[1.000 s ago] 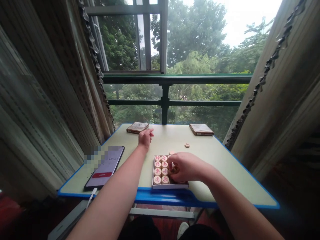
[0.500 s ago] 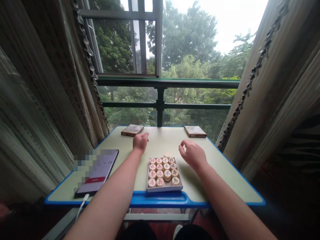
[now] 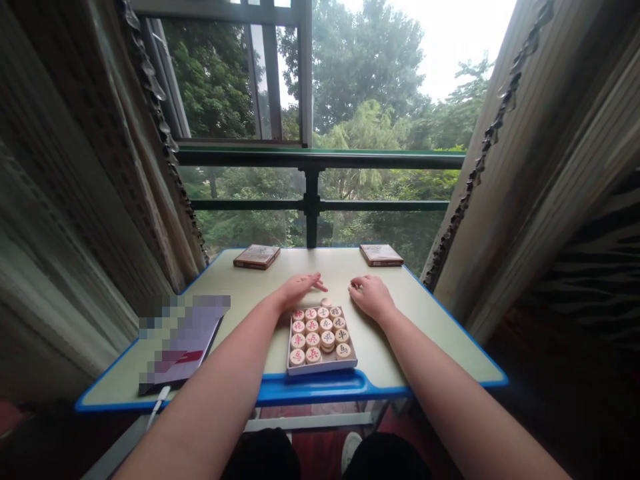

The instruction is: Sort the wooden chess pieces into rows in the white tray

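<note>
A shallow open box (image 3: pixel 320 367) of round Chinese chess pieces (image 3: pixel 313 339) sits near the front edge of the table. Red characters mark the pieces in its left columns, black ones those on the right; a gap shows in the front row. Just behind the box lies a loose chess piece (image 3: pixel 326 302). My left hand (image 3: pixel 301 289) hovers over the back left corner of the box, fingers stretched toward that piece and holding nothing. To the right of the loose piece, my right hand (image 3: pixel 373 297) has its fingers curled in; what they hold, if anything, is hidden.
Two flat boxes (image 3: pixel 257 257) (image 3: pixel 381 255) lie at the far left and far right of the pale table (image 3: pixel 240 283). At the left lies a partly blurred phone (image 3: pixel 187 340) with a white cable (image 3: pixel 159 405). Curtains and a railing (image 3: pixel 320 159) border the table.
My left hand has come nearer to me and to the right, its fingers opening from a closed shape. My right hand stays curled beside the box. The whole view has shifted slightly.
</note>
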Action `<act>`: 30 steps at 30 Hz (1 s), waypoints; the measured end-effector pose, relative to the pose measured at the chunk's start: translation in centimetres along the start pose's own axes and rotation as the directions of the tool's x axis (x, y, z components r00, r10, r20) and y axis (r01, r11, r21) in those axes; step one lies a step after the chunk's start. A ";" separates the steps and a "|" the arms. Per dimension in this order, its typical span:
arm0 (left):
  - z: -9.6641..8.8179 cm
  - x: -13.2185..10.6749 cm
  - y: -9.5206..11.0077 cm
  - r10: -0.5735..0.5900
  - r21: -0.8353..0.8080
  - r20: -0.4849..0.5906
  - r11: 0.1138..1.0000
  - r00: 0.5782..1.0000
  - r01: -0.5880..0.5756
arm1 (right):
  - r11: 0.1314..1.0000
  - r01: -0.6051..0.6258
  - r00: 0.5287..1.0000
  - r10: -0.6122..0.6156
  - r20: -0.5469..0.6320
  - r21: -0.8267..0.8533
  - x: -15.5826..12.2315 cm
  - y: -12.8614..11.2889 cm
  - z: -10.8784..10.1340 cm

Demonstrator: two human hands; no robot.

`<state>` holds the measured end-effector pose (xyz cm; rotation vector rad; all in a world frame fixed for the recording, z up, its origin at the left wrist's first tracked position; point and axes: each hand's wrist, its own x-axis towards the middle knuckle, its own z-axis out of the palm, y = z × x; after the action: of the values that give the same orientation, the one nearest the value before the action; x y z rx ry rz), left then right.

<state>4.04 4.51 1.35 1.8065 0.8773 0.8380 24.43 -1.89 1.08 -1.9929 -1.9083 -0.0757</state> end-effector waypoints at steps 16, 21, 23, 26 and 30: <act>0.0 0.2 -1.6 -0.068 0.175 -0.060 0.981 0.996 0.077 | 0.975 0.095 0.995 -0.086 -0.053 0.203 -0.1 -0.1 -0.5; -0.1 0.2 -1.3 0.006 0.166 0.001 0.986 1.000 -0.006 | 0.971 0.155 0.988 -0.156 -0.011 0.184 -0.2 -0.3 -0.8; -0.1 0.3 -1.2 0.050 0.232 0.044 0.971 0.998 -0.059 | 0.969 0.147 0.989 -0.145 -0.024 0.198 -0.1 -0.3 -0.7; -0.1 0.6 -1.3 -0.007 0.255 0.039 0.967 0.999 -0.003 | 0.968 0.115 0.993 -0.109 -0.037 0.224 0.2 -0.2 -0.7; 0.1 0.9 -1.7 -0.097 0.139 -0.003 0.985 0.995 0.097 | 0.968 0.076 0.997 -0.066 -0.049 0.238 0.2 -0.1 -0.6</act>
<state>4.25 5.71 -0.10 1.8684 1.0352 0.7267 24.44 -1.89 1.73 -1.7521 -1.8656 0.0914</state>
